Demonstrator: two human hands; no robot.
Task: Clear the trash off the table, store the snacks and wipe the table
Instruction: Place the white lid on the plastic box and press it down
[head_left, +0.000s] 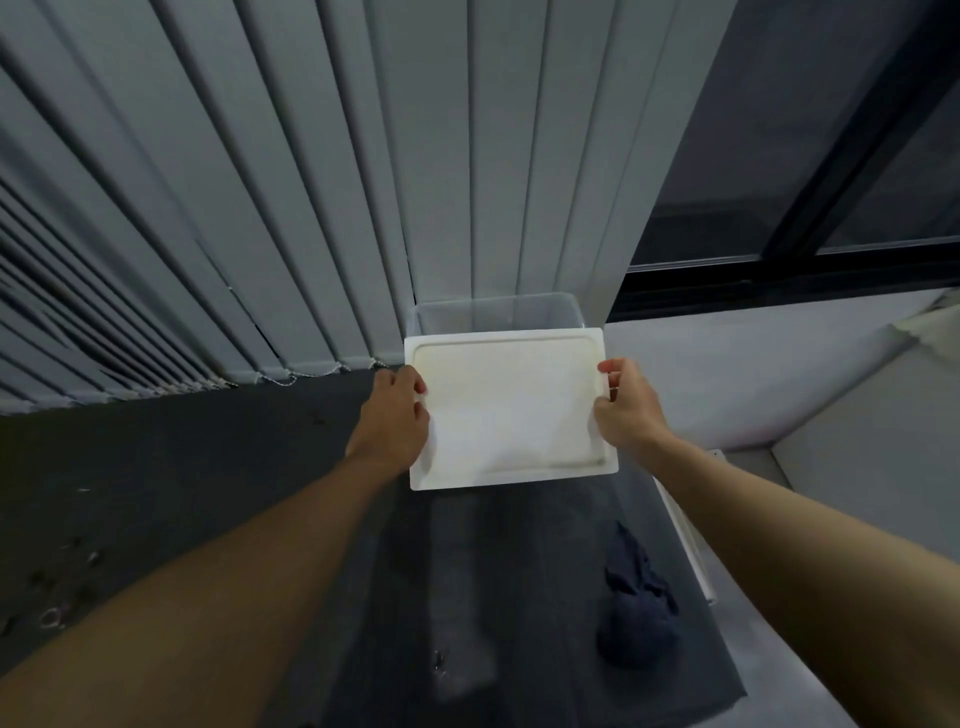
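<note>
My left hand (396, 415) clamps its fingers on the white lid's (509, 410) left edge; my right hand (626, 410) grips the right edge. The lid, long axis crosswise, hovers level just short of the clear bin (498, 314) ahead.

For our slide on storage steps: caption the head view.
Both hands, left and right, hold a white lid above a clear storage bin.

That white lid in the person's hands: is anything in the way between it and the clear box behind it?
Nothing visible. Left hand and right hand grip the white lid by its sides, just before the clear box, whose open top looks unobstructed.
</note>
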